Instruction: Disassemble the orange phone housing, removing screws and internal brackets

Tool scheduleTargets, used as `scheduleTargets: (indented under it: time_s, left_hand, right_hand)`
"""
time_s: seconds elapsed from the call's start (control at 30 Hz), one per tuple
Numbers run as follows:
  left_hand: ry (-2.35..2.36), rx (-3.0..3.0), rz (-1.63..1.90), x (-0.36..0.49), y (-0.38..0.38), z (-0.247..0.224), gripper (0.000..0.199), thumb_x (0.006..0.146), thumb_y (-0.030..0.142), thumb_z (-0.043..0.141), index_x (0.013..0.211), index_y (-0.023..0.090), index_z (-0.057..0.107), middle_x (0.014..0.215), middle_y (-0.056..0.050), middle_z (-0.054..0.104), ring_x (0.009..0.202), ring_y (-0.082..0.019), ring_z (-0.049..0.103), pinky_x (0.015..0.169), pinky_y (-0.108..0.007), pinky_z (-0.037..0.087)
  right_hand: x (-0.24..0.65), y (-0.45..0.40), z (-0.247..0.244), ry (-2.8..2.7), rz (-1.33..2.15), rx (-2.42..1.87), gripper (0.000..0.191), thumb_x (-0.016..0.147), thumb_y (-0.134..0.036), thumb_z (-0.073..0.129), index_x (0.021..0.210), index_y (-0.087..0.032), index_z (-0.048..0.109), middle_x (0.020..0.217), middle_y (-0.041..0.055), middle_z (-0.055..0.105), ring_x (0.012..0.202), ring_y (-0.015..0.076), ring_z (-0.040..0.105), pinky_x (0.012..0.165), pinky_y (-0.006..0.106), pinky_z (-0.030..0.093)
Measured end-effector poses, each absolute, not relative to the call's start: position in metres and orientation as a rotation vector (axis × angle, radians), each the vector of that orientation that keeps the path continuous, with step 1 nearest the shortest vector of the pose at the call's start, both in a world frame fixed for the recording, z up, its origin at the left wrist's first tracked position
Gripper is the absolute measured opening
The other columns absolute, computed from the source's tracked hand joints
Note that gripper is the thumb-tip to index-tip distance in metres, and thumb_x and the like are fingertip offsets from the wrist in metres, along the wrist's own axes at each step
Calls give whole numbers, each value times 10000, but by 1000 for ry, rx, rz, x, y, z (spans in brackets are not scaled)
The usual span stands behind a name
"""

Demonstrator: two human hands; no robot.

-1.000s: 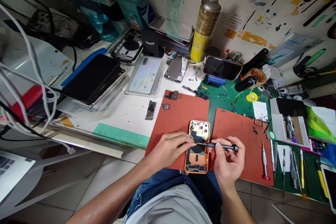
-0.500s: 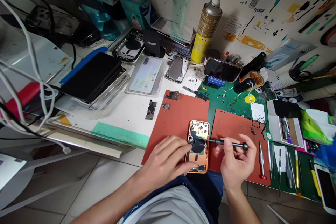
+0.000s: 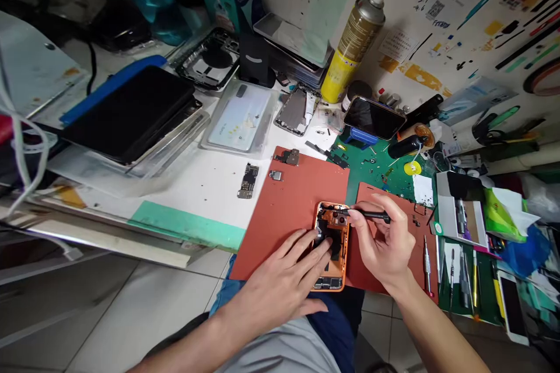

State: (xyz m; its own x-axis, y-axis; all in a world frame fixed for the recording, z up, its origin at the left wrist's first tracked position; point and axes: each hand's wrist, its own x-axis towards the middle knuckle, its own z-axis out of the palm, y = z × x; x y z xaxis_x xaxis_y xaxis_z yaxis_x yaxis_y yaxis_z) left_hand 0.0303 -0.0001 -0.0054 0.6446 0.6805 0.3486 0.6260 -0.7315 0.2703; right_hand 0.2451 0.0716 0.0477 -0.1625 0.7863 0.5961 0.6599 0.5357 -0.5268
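An orange phone housing [image 3: 322, 268] lies opened up at the front edge of the red-brown mat [image 3: 301, 201]. My left hand [image 3: 286, 274] rests on it, fingers stretched out over the dark inner part and the left rim. My right hand [image 3: 387, 239] grips a thin black screwdriver [image 3: 375, 215] between thumb and fingers. The screwdriver lies nearly level, its tip at the top of the housing by the camera openings. My fingers cover part of the housing's middle, so what lies under them is hidden.
A small circuit board [image 3: 248, 180] lies left of the mat, and a camera module [image 3: 289, 156] sits on its far edge. Behind stand a spray can [image 3: 352, 49] and a propped phone [image 3: 374, 118]. Tweezers and a red-ended screwdriver [image 3: 427, 262] lie at right.
My right hand has moved the screwdriver from the housing's middle up to its top end. My left hand's fingers have slid further onto the housing. The view has shifted slightly.
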Motion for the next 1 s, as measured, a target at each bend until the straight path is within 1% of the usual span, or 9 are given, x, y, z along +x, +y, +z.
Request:
scheduleTargets:
  time_s: [0.13,0.27,0.47,0.6,0.73,1.0]
  left_hand:
    - [1107,2772,656,31,0,-9,729,984,721,655,1406,126,681,1556,-76,653,1458,-364,534,1293,-547,302]
    - [1113,2785,643,31,-1,-9,659,1032,670,622,1413,136,679,1534,-63,671,1454,-346,544,1279,-539,322]
    - [1131,2795,624,31,-2,-11,680,1013,675,651,1427,135,675,1560,-57,651,1482,-346,515,1267,-498,354]
    - [1124,2779,616,31,-3,-13,715,988,665,696,1458,128,649,1583,-60,631,1503,-342,492,1243,-472,389]
    - [1126,2764,619,31,-4,-12,725,974,662,716,1454,122,649,1582,-76,631,1511,-337,485,1225,-460,416]
    - [1133,2769,626,32,-3,-13,699,989,673,688,1423,126,669,1562,-61,650,1501,-334,485,1231,-456,393]
  right_hand:
    - [243,82,51,-1995,70,-1109,546,986,-99,746,1481,-223,553,996,39,806,814,167,825,753,246,714]
    - [243,87,51,-2037,43,-1119,547,992,-123,752,1488,-221,544,986,41,809,813,175,828,746,248,712]
    - [243,89,47,-2067,55,-1158,519,1013,-167,736,1488,-240,539,987,33,816,815,175,829,747,256,718]
    - [243,89,47,-2059,78,-1160,537,1008,-166,743,1498,-250,540,989,24,814,815,176,828,759,272,724]
    - [243,89,49,-2073,63,-1150,537,1009,-168,746,1498,-249,542,985,24,811,804,174,825,734,269,724]
    - [243,90,50,-2086,0,-1159,518,1002,-157,752,1473,-229,547,965,25,819,804,172,831,726,237,705]
